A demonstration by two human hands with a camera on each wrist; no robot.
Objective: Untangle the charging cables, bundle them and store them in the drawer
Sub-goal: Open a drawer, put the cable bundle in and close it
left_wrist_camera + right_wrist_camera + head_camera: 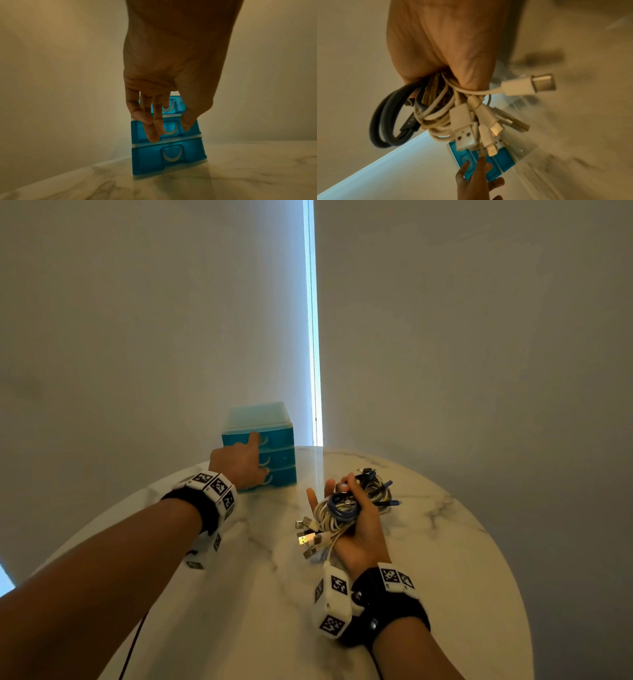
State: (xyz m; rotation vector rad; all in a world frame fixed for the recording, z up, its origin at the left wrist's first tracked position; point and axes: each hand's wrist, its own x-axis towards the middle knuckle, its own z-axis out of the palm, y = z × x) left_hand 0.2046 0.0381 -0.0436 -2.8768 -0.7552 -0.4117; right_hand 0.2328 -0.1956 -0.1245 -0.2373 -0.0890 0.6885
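Blue translucent plastic is what our left hand (239,461) reaches: a small drawer unit (274,451) with three drawers stacked one over another, standing upright near the far edge of the round marble table (445,559), its fronts turned toward us. From the head view we see only the back of this hand laid against the drawer fronts, one finger raised to the top drawer. The left wrist view shows more: our fingers (152,134) are straight and a little apart, stretched over the top and middle drawers, the thumb hanging beside them, and they close on nothing; whether a tip really touches a handle we cannot tell. All three drawers look closed there. Our right hand (359,529) is above the table, nearer to us and to the right of the unit, with fingers and thumb wrapped around the bundle of charging cables (342,508). In the head view the coiled bundle lies across the palm, its long axis going from near left to far right: silver USB plugs (308,534) stick out to the left, dark blue ends to the right. The right wrist view shows the other side, where white cables and a black loop (385,121) hang below the fist, with the white plugs (464,138) pointing toward the blue unit.
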